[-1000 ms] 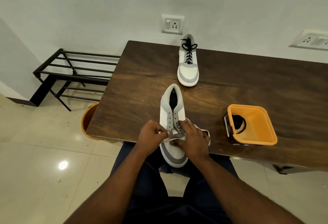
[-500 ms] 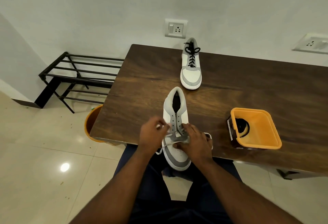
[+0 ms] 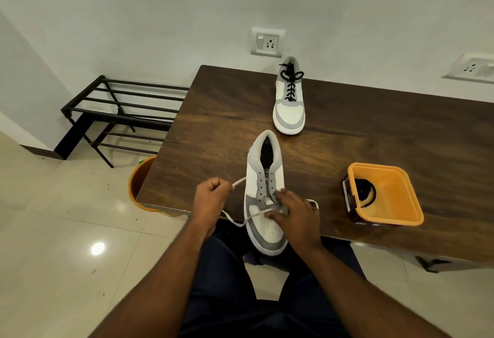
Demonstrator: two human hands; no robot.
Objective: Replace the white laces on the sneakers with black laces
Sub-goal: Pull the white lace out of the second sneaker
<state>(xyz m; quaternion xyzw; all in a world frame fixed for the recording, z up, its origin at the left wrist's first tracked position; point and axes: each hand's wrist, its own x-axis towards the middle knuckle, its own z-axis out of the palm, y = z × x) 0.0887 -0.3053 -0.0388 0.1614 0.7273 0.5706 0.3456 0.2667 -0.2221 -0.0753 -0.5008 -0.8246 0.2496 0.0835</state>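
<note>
Near sneaker (image 3: pixel 264 196) lying on the brown surface (image 3: pixel 374 134) at its front edge, toe overhanging toward the lap, heel pointing away, upper eyelets bare. White lace (image 3: pixel 235 221) threaded only through the lowest eyelets, one strand running out left and looping below the surface edge, then up into the left hand (image 3: pixel 211 201). Left hand just left of the sneaker, fingers curled into a fist around the lace, a short end (image 3: pixel 238 182) poking out above the knuckles. Right hand (image 3: pixel 296 214) lying over the sneaker's lower eyelets and right side, fingers (image 3: pixel 278 213) bent down onto the tongue and vamp, thumb tip touching the lace where it crosses the toe box; another bit of white lace (image 3: pixel 314 202) looping out just right of that hand; whether the fingers pinch the lace cannot be told. Far sneaker (image 3: pixel 289 105) standing well apart at the back of the surface, near the wall, toe toward the camera, fully laced in black (image 3: pixel 290 83) with a bow on top. Orange tub (image 3: pixel 385 194) to the right of the near sneaker, on the surface, a dark coil (image 3: pixel 365 192) inside, probably the other black lace. Black rack (image 3: pixel 120 113) on the floor at left, an orange bin (image 3: pixel 137 180) partly tucked under the surface corner, a wall socket (image 3: pixel 266 42) behind.
</note>
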